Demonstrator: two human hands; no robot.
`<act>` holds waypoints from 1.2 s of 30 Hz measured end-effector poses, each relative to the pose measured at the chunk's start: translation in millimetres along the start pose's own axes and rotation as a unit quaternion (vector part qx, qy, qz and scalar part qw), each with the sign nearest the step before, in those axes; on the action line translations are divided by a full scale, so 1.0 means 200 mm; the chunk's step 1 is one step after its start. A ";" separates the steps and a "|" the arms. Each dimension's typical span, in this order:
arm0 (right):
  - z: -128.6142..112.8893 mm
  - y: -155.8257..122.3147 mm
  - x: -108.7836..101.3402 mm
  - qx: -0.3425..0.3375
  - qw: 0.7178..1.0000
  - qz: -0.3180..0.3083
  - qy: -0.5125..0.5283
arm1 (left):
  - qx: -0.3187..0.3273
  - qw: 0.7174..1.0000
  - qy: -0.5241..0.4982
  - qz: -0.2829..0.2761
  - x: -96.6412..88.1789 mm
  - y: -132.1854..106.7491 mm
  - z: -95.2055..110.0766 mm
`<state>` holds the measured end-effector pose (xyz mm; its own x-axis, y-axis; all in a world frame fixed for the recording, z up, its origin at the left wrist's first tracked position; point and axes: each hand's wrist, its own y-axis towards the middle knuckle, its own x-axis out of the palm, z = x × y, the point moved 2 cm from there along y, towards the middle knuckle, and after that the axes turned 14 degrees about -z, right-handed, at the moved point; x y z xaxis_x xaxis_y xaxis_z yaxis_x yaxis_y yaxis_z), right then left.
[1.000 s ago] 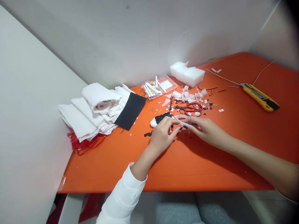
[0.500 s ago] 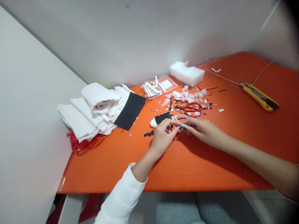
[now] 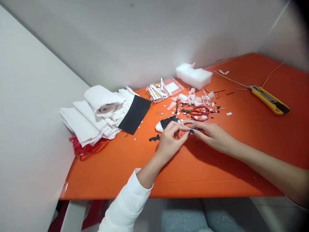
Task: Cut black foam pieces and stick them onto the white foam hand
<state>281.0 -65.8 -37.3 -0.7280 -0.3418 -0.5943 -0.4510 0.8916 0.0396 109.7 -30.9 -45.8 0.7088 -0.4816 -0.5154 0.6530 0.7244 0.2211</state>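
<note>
L hand (image 3: pixel 170 140) & R hand (image 3: pixel 213 137) meet over the orange table (image 3: pixel 120 180), both on a white ring (image 3: pixel 185 122). L pinches the ring's near L side b/w thumb & fingers; R pinches its near R side, thumb in front, index on top. Thumb tips touch or nearly so, dark polish on nails; exact grip partly hidden by fingers. Ring's far curve shows just past the fingertips.

Just beyond L fingers: a black-and-white piece (image 3: pixel 169 121), partly covered by that hand. Small black scrap (image 3: pixel 154 138) just L of L hand. Scissors w/ red handles (image 3: pixel 200 112) lie just past R fingers, amid bits; white foam scraps (image 3: pixel 193 98) a bit farther out, then the foam block (image 3: pixel 194 76) by the wall.

Far of L hand: open clear case (image 3: pixel 182 89) w/ white sticks (image 3: pixel 158 92). L of L hand, well apart: black sheet (image 3: pixel 135 115) against a white folded stack (image 3: pixel 84 119), red plastic (image 3: pixel 89 150) poking out under it. Yellow cutter (image 3: pixel 271 102) lies well off to the far R of R hand, thin pale wire (image 3: pixel 230 79) running up to its tip. L forearm has a white sleeve (image 3: pixel 130 203).
</note>
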 end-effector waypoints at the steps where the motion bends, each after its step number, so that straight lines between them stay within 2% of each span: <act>1: 0.00 0.00 0.00 -0.004 1.000 -0.002 0.000 | -0.001 1.000 -0.003 -0.007 0.00 0.00 0.00; 4: 0.00 0.00 0.00 -0.012 1.000 -0.010 0.002 | -0.005 1.000 -0.021 -0.017 0.01 0.00 0.00; 8: -0.01 0.00 0.00 -0.017 1.000 -0.016 -0.006 | 0.000 0.999 -0.042 -0.002 0.01 0.01 -0.01; 12: -0.01 -0.01 0.00 -0.005 1.000 -0.018 -0.024 | 0.012 0.999 -0.029 -0.013 -0.01 0.01 -0.01; 16: -0.03 -0.02 -0.01 -0.006 1.000 -0.004 -0.024 | 0.080 0.996 0.026 -0.015 -0.04 0.01 0.01; 21: -0.07 -0.04 -0.03 -0.040 0.999 0.014 -0.028 | 0.148 0.987 0.059 -0.010 -0.05 0.00 0.03; 25: -0.08 -0.06 -0.04 -0.072 0.997 0.019 -0.004 | 0.174 0.982 0.070 -0.007 -0.04 -0.02 0.07; 29: -0.09 -0.07 -0.04 -0.070 0.997 0.001 0.035 | 0.186 0.977 0.105 -0.004 -0.04 -0.04 0.10; 34: -0.07 -0.06 -0.03 -0.068 0.993 -0.044 0.090 | 0.263 0.953 0.152 0.005 -0.05 -0.06 0.13; 36: -0.04 -0.06 -0.06 -0.055 0.993 -0.011 0.106 | 0.298 0.942 0.156 0.013 -0.05 -0.08 0.14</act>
<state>291.8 -74.1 -24.3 -0.8042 -0.4266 -0.4139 -0.5137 0.8491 0.1231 100.7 -51.2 -21.2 0.6746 -0.2312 -0.7011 0.7360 0.2838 0.6146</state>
